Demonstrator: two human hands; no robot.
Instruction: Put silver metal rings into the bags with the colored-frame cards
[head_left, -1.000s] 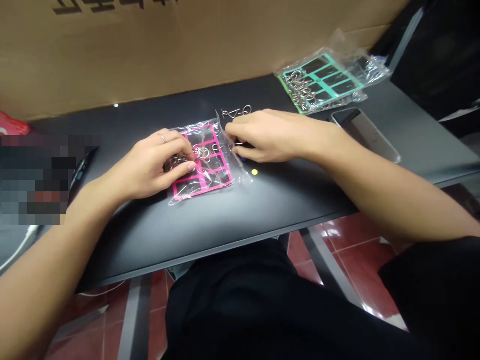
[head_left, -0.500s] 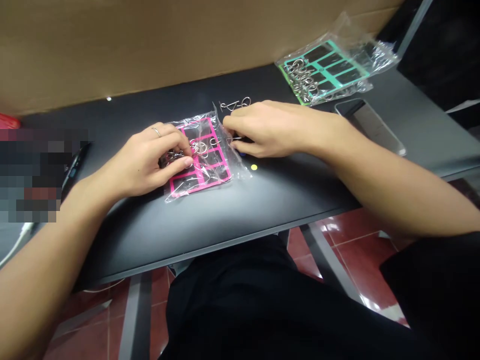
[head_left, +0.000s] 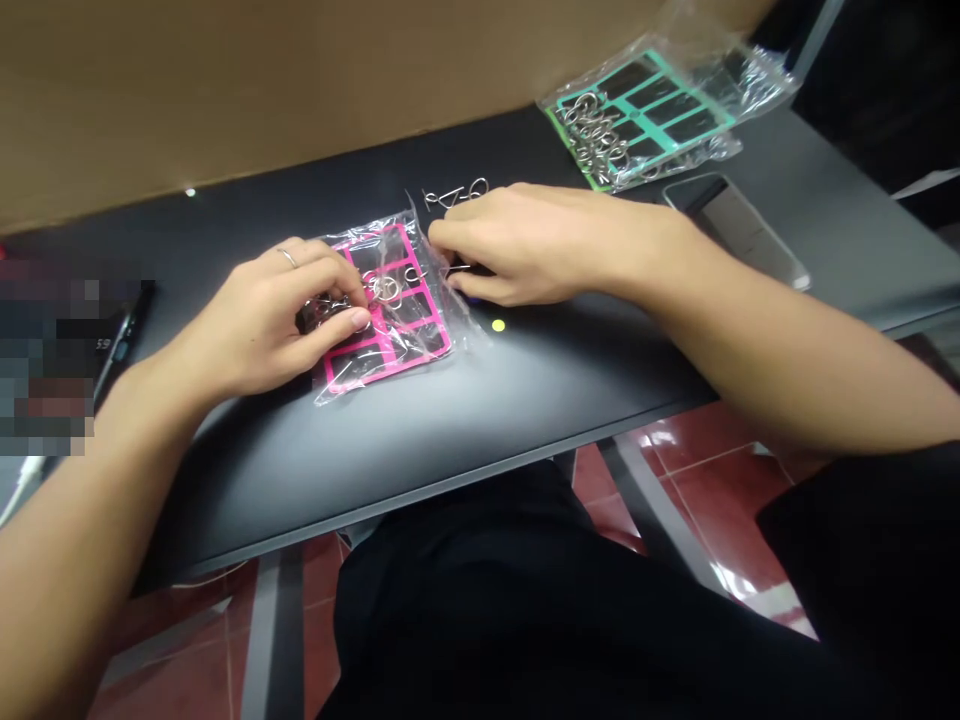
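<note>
Head view: left hand (head_left: 266, 322) fingers clamp the pink packet (head_left: 390, 345); right hand (head_left: 525, 245) fingers pinch its edge.

My left hand (head_left: 289, 315) lies palm down, fingers curled inward and the thumb (head_left: 341, 325) stretched flat along beneath them, tip meeting the fingertips in a pinch. My right hand (head_left: 517, 245) comes in from the right, knuckles up, thumb and forefinger tips closed together. My left forearm (head_left: 112, 470) and right forearm (head_left: 750, 340) are bare, wrists low; the hands are near each other, not touching.
</note>
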